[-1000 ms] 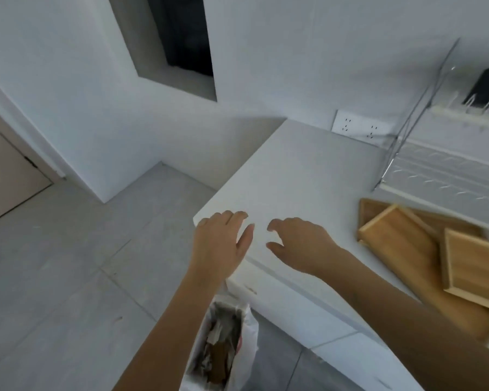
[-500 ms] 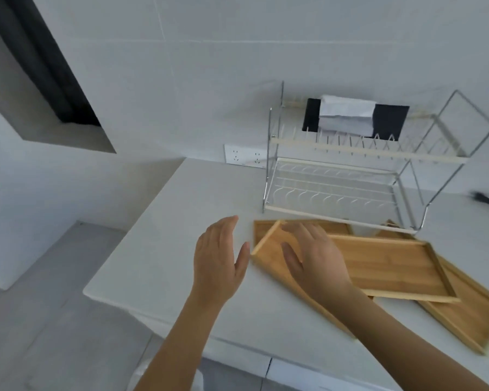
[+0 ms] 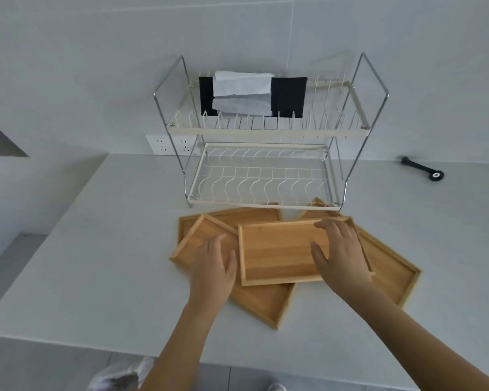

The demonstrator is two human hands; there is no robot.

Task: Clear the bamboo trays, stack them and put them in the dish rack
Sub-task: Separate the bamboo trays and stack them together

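Several empty bamboo trays lie overlapping on the white counter in front of a two-tier wire dish rack point(image 3: 261, 176). The top tray point(image 3: 280, 252) sits flat across a larger tilted tray point(image 3: 261, 301); another tray point(image 3: 390, 266) pokes out at the right and one point(image 3: 246, 217) at the back left. My left hand point(image 3: 213, 269) hovers with fingers apart over the left edge of the top tray. My right hand point(image 3: 340, 253) is spread over that tray's right end, fingertips at its far rim. Neither hand visibly grips anything.
The rack's upper tier holds a black cloth point(image 3: 288, 95) and a white folded cloth point(image 3: 242, 90). A wall socket point(image 3: 170, 145) is behind the rack's left leg. A black tool point(image 3: 422, 168) lies at the back right. A white bag point(image 3: 116, 379) stands on the floor below the counter edge.
My view swung from the counter's left corner and floor to the rack and trays. Both hands moved right and forward, from bare counter onto the top bamboo tray.
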